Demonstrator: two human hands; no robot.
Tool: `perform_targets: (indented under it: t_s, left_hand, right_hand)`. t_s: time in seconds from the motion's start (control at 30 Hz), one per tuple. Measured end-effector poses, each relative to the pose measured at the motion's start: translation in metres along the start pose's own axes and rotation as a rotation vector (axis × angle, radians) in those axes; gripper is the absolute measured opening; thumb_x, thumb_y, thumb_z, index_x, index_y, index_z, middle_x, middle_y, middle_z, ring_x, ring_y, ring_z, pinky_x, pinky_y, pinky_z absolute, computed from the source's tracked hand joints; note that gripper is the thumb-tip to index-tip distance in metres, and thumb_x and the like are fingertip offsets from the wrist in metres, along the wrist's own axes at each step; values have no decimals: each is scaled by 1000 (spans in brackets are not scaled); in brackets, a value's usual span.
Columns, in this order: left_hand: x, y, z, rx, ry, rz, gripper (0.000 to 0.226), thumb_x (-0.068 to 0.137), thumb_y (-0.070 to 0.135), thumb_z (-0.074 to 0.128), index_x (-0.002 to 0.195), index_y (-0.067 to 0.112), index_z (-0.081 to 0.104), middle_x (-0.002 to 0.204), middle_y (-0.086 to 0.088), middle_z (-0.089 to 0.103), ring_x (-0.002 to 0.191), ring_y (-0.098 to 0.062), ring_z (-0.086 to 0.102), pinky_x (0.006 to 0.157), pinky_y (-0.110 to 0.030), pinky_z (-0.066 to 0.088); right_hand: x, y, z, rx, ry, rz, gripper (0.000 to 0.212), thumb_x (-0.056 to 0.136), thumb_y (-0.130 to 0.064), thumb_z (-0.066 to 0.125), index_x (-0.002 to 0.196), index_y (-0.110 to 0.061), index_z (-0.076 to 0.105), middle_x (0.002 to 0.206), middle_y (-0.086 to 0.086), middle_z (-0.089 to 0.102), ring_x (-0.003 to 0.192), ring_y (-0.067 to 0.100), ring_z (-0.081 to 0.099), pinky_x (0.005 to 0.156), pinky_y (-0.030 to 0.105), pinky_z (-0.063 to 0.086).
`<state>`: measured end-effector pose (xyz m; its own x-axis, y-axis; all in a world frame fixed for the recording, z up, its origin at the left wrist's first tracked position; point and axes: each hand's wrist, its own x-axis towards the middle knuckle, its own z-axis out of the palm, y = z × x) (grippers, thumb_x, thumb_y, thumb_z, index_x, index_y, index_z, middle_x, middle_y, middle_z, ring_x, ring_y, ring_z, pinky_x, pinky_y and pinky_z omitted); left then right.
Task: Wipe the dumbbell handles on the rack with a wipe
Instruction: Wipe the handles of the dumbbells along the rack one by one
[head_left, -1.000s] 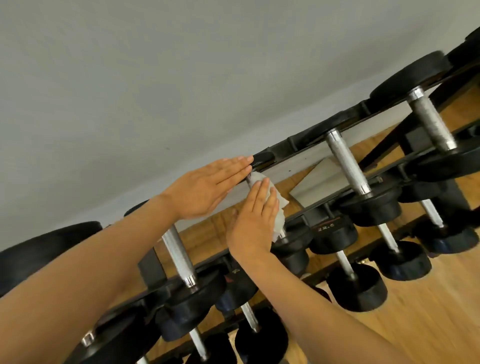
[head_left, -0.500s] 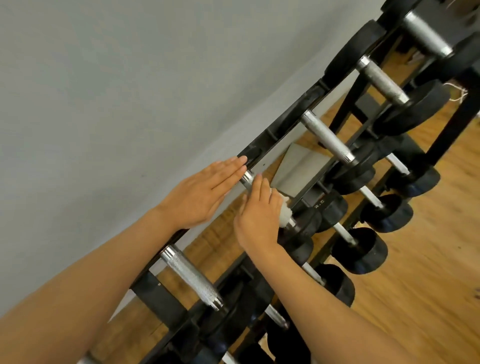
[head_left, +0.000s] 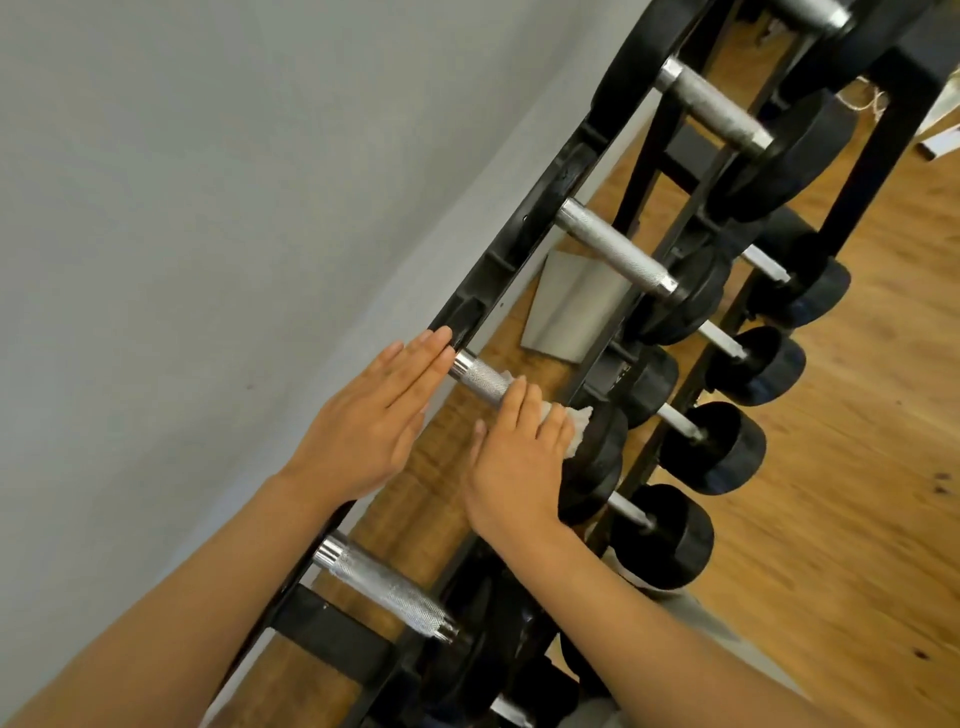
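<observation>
**Wipe near the inner end of the handle**

We see the right hand (head_left: 517, 457) curled over a crumpled white wipe (head_left: 571, 428), holding it around the knurled silver dumbbell handle (head_left: 480, 378) on the top tier of the black metal rack (head_left: 524, 228). The left hand (head_left: 371, 426) lies flat, fingers (head_left: 415, 364) straight, tips touching the handle's far end at the rack's back rail.

The handle's long axis runs from that back rail, by the grey wall (head_left: 208, 208), towards us and to the right, ending at its black round weight head (head_left: 605, 441).

Risks, as we judge them: the wipe bunches against the head (it is already crowded there), leaving the bare upper stretch uncleaned; or the dumbbell rolls under a hard stroke if the flat hand slips off.
</observation>
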<state>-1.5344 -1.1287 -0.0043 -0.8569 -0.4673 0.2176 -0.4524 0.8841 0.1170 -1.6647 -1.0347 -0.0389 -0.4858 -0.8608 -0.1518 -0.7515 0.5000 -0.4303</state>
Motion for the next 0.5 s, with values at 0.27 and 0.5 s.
perform_targets:
  t_s: [0.27,0.5]
  left_hand:
    - [2,3,-2,37,5,12,43,105,8,35,144,-6,40,154,-22,37,145,-30,34,116,-46,35]
    - [2,4,-4,7,13,3,43,102,3,40,143,-8,41,153,-22,37,144,-31,36,116,-45,35]
  right_hand:
    - [4,12,-16,12,-110,-133,63,98,-38,30,149,-2,31,142,17,46,124,39,47,109,53,35]
    - [18,-13,-39,0,-365,-58,68,98,-41,16,154,-4,2,156,16,19,140,43,22,115,57,15]
